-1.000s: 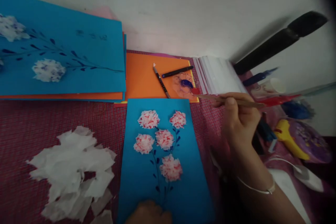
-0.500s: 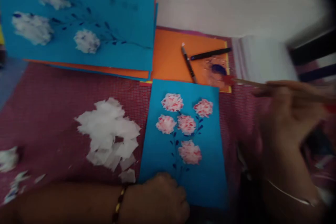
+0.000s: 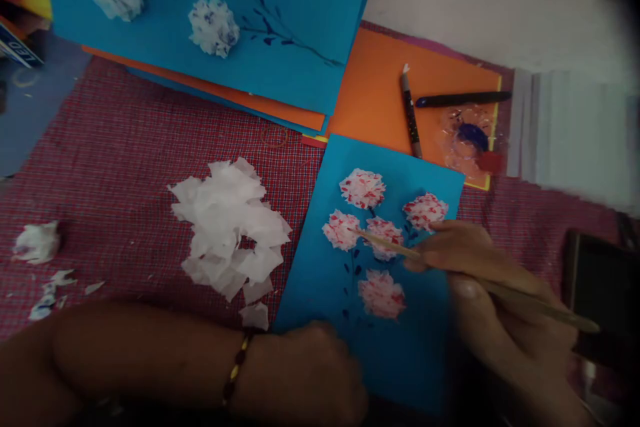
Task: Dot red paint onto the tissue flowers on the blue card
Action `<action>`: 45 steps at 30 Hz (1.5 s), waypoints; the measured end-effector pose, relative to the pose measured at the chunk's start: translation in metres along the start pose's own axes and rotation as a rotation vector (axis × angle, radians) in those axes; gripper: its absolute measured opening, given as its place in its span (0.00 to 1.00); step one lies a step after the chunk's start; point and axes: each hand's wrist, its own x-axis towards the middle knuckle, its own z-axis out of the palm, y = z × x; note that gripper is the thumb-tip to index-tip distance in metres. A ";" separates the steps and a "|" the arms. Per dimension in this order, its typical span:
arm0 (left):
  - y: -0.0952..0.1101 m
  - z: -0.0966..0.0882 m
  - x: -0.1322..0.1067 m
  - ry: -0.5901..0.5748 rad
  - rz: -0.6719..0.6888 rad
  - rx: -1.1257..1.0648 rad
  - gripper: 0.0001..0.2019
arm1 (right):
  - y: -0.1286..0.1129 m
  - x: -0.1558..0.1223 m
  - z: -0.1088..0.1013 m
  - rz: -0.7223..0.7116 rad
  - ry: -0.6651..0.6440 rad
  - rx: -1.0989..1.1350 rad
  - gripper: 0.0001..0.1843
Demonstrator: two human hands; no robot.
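Note:
My right hand (image 3: 493, 293) is closed round a thin wooden paintbrush (image 3: 395, 248). The brush tip touches a red-and-white tissue flower (image 3: 341, 229) on the blue card (image 3: 320, 273) in front of me. Several such flowers with dark blue stems sit on this card. My left hand (image 3: 307, 373) rests on the card's lower edge with its fingers curled in; a beaded band is on its wrist. Whether it holds anything is hidden.
A heap of torn white tissue (image 3: 227, 227) lies left of the card on the red checked cloth (image 3: 115, 153). Behind are an orange sheet (image 3: 375, 93) with two pens (image 3: 411, 113) and a paint smear (image 3: 473, 140), plus a stack of blue cards (image 3: 210, 20). A dark phone (image 3: 600, 280) sits right.
My right hand has brought the brush from the paint smear on the orange sheet down to a flower on the blue card. The view has swung left and down.

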 end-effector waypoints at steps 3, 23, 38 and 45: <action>0.000 -0.001 0.000 -0.007 -0.001 0.000 0.11 | 0.014 0.002 0.000 -0.087 -0.084 -0.010 0.14; 0.000 0.002 0.000 -0.019 0.015 -0.026 0.11 | 0.027 0.003 -0.003 -0.138 -0.107 0.020 0.17; -0.001 0.002 -0.001 -0.013 0.023 -0.009 0.11 | 0.026 0.004 -0.004 -0.164 -0.027 0.067 0.19; -0.001 0.001 -0.002 -0.021 0.016 -0.025 0.08 | 0.029 0.005 -0.004 -0.153 -0.060 0.036 0.19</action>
